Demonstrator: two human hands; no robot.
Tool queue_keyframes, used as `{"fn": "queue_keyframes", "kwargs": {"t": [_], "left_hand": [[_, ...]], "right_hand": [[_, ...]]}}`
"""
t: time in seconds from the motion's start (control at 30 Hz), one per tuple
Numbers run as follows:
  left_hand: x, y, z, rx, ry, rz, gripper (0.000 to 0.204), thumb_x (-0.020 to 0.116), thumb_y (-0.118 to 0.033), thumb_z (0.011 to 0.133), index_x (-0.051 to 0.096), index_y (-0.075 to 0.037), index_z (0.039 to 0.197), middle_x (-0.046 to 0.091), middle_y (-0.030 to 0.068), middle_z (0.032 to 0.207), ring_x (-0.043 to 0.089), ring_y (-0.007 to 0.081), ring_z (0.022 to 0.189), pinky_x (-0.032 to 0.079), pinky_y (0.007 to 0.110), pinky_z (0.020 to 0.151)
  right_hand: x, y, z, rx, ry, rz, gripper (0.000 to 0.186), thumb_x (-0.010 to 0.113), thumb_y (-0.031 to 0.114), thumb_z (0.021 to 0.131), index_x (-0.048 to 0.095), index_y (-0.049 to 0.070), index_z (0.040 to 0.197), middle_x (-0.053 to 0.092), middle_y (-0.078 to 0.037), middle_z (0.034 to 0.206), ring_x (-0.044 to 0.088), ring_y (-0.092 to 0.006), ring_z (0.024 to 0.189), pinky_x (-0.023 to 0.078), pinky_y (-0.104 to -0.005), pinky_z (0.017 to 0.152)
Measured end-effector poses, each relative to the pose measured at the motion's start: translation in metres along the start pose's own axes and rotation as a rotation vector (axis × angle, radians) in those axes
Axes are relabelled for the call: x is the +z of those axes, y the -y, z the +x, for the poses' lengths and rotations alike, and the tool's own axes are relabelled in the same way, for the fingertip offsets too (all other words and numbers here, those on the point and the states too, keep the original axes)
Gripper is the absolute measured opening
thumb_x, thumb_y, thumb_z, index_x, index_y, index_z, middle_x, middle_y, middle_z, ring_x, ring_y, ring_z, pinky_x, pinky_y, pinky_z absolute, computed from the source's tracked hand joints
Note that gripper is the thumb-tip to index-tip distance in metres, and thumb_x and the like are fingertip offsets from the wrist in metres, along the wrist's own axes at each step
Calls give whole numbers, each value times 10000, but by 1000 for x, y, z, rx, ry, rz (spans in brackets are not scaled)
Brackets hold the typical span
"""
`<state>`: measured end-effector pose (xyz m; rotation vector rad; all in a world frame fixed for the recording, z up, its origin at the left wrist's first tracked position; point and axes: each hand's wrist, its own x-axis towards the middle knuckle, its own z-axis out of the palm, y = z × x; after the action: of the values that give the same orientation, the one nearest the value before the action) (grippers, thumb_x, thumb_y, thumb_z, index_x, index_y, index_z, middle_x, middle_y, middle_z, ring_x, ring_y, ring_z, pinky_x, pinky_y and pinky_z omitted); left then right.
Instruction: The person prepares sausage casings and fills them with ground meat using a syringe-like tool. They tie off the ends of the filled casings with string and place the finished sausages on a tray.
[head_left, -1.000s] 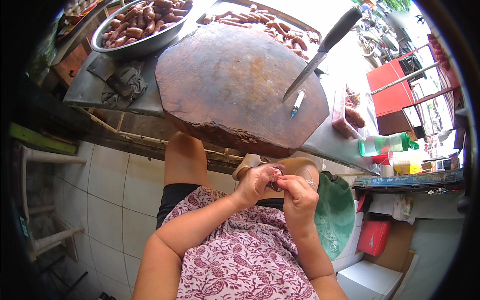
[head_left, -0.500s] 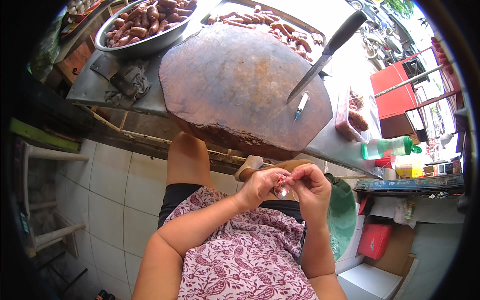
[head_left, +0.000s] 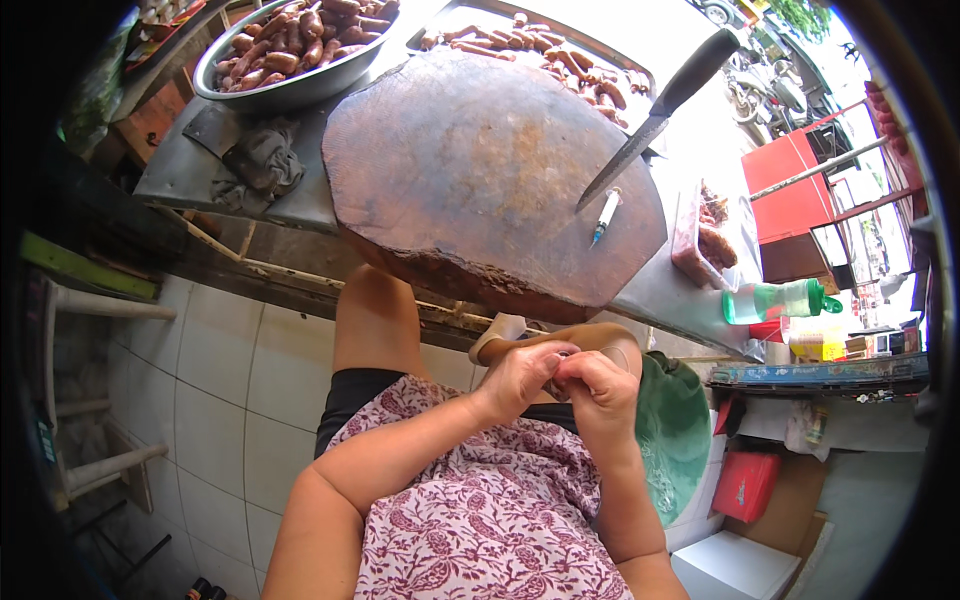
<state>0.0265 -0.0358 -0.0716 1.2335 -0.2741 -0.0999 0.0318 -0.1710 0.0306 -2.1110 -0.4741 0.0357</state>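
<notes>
- Two hands meet in the head view: left hand (head_left: 525, 378) clamped on a small piece (head_left: 558, 391), mostly hidden, over the lap beyond the chopping block's (head_left: 440, 170) near edge; right hand's (head_left: 603, 388) fingertips together, contents undeterminable.
- Change: right hand has closed in, covering the piece; handling apparently unfinished.
- Writing: red box (head_left: 748, 485) marked, illegible.

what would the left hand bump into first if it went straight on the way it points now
Most likely the right hand, whose curled fingers lie just ahead of the left hand. The small item between them is mostly hidden, and whether the hands already touch is unclear.
</notes>
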Motion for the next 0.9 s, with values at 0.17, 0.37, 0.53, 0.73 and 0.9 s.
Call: {"fn": "queue_keyframes", "kwargs": {"t": [0.17, 0.37, 0.53, 0.73, 0.9], "left_hand": [[1, -5, -1, 3, 34, 223, 594, 415, -533, 1031, 594, -16, 1261, 713, 128, 873, 707, 235, 836, 537, 337, 761], [6, -2, -6, 128, 49, 383, 512, 466, -495, 1001, 609, -54, 1218, 712, 159, 816, 699, 364, 781, 540, 433, 716], [9, 1, -8, 63, 19, 515, 615, 441, -555, 991, 494, -117, 1418, 687, 169, 737, 687, 383, 742, 492, 513, 781], [9, -1, -10, -50, 45, 571, 752, 420, -588, 985, 218, -192, 1591, 679, 152, 691, 690, 387, 737, 312, 638, 1012], [10, -5, -13, 32, 50, 695, 770, 414, -588, 984, 182, -187, 1599, 676, 138, 673, 691, 369, 705, 176, 721, 1063]], "right_hand": [[-35, 5, -3, 155, -144, 176, 190, 649, -151, 795, 680, -31, 939, 662, -71, 850, 633, -131, 780, 517, -264, 711], [-43, -8, -4, 475, 311, 211, 337, 704, -74, 813, 557, -33, 1113, 663, -65, 881, 645, -99, 781, 530, -217, 681], [-41, -19, -1, 633, 291, 317, 291, 723, -31, 832, 562, -20, 1075, 684, -63, 781, 638, -80, 662, 490, -202, 562], [-34, -29, -2, 759, 363, 346, 94, 707, 29, 849, 616, 21, 872, 662, -40, 699, 584, -67, 545, 421, -187, 461], [-16, -36, -7, 699, 279, 352, 120, 726, 65, 840, 620, 33, 795, 594, 21, 652, 518, -32, 519, 366, -190, 434]]}}
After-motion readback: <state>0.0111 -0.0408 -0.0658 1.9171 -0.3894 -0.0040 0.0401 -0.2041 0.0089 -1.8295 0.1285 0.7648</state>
